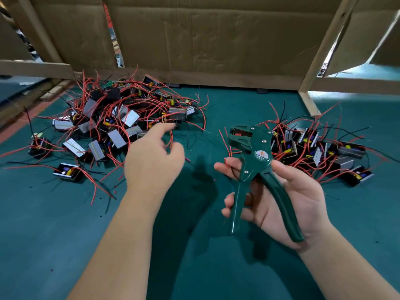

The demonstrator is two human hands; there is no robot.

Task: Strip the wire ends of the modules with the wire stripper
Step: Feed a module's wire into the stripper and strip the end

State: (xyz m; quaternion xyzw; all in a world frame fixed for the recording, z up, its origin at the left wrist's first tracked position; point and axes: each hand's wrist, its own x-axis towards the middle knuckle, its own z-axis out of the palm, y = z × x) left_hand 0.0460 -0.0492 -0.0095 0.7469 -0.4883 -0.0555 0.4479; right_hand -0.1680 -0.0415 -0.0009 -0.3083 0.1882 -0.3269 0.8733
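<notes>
My right hand (287, 200) grips the green wire stripper (253, 169) by its two handles, jaws pointing up and away from me. A short red scrap of insulation (225, 162) lies at my right fingertips. My left hand (151, 159) hovers over the mat with relaxed, spread fingers and holds nothing; its fingertips reach toward the near edge of the large left pile of modules (112, 124), small black boxes with metal plates and red and black wires. A second pile of modules (320, 152) lies to the right, behind the stripper.
Everything sits on a green mat (65, 224). A cardboard wall (205, 40) with wooden battens closes the back, and a wooden post (309, 102) stands at the right rear. Small red and black insulation bits are scattered on the mat.
</notes>
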